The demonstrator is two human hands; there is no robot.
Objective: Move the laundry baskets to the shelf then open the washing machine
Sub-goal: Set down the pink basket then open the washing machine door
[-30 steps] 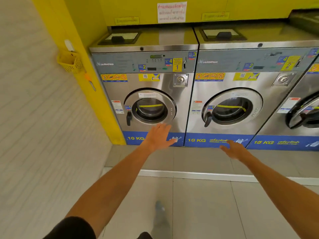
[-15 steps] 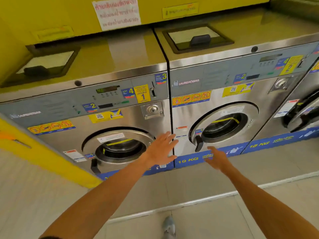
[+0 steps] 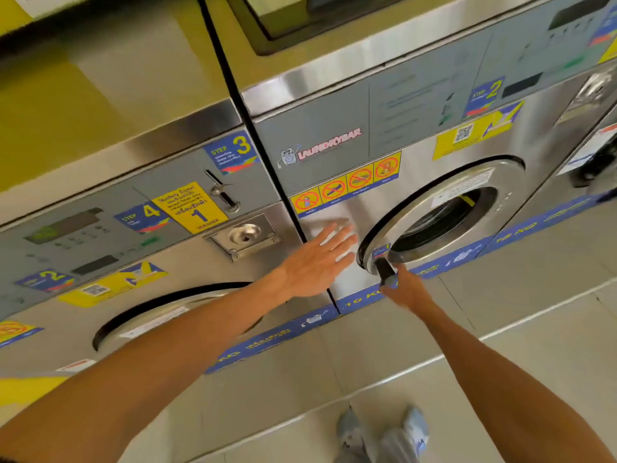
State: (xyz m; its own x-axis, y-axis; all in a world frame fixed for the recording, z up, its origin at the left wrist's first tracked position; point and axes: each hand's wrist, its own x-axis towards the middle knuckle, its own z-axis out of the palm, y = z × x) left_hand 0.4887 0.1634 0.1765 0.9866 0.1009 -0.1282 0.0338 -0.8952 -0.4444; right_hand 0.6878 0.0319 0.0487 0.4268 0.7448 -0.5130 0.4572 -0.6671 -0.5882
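Observation:
Two steel front-loading washing machines stand side by side. The second washing machine has a round door that looks closed, with a black handle at its lower left. My right hand reaches that handle from below, fingers curling at its lower end. Spread flat, my left hand hovers at or against the steel front panel just left of the door. The first washing machine is at the left, its door partly hidden by my left forearm. No laundry basket is in view.
A third machine's door shows at the right edge. The machines stand on a raised tiled step with a white edge. My shoes are on the floor tiles below. A coin slot and lock plate sit on the first machine.
I have stepped closer and to the right. My right hand has moved up to the second machine's door handle, and my left hand has shifted across to that machine's front panel.

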